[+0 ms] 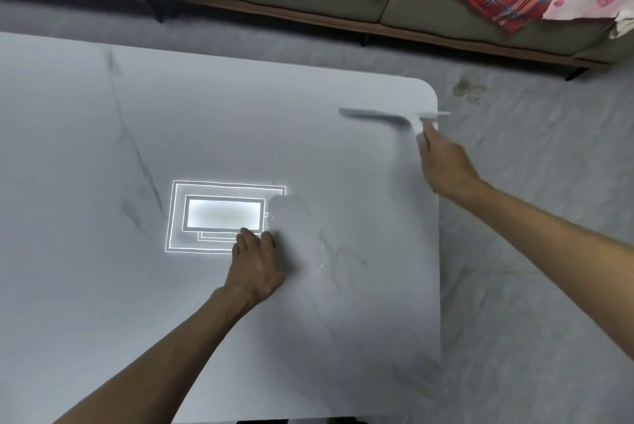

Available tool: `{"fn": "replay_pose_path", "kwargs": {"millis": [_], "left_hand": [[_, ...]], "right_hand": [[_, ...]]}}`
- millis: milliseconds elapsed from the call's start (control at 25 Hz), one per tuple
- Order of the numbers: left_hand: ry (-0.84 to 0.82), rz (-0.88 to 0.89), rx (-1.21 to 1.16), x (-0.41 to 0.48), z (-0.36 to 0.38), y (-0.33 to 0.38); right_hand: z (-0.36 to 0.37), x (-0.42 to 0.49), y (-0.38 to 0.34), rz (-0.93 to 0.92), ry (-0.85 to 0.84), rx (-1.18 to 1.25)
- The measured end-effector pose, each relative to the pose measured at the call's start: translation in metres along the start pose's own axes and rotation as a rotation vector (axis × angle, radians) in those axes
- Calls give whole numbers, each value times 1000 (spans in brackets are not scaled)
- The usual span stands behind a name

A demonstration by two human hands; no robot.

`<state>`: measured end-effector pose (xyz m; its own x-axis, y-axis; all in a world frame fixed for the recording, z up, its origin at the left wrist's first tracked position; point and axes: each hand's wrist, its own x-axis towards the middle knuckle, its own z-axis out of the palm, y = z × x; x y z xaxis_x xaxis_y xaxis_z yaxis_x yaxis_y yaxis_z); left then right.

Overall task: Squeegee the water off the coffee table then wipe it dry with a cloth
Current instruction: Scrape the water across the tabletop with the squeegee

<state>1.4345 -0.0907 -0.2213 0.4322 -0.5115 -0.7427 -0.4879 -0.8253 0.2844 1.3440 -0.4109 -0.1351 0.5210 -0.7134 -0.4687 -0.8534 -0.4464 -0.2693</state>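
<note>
Left hand (255, 262) lies flat and empty on the table (103, 286), right hand (442, 163) closed on the handle of the squeegee (387, 116) at the far right corner (likely light, stiff; blade motion-blurred).

Pale grey marble-look coffee table (206, 338), rounded far corner, glossy top with faint dark veins. On top: blurred grey squeegee (384, 117) near far-right corner; left hand (255, 269) resting flat.
</note>
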Motion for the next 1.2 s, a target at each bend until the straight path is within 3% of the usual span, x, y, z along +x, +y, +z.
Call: {"fn": "replay_pose_path", "kwargs": {"millis": [200,480,640,720,800,880,1000,1200], "left_hand": [[-72,-6,15,-7,8,13],[-135,-72,-59,-1,1,25],[-97,-62,-88,-2,7,22],[-77,-26,-80,-5,12,16],[-37,9,-70,-8,19,7],[16,36,-63,-11,25,-3],[118,78,-81,-20,33,-14],[157,50,-108,-49,61,-18]], "right_hand": [[22,18,-8,185,36,86],[63,-138,24,342,-256,97],[37,-157,12,483,-344,170],[25,-126,-1,424,-248,259],[20,-80,-22,239,-116,217],[24,-38,-46,216,-55,309],[48,-22,-72,247,-87,401],[96,-97,-39,-178,-209,51]]}}
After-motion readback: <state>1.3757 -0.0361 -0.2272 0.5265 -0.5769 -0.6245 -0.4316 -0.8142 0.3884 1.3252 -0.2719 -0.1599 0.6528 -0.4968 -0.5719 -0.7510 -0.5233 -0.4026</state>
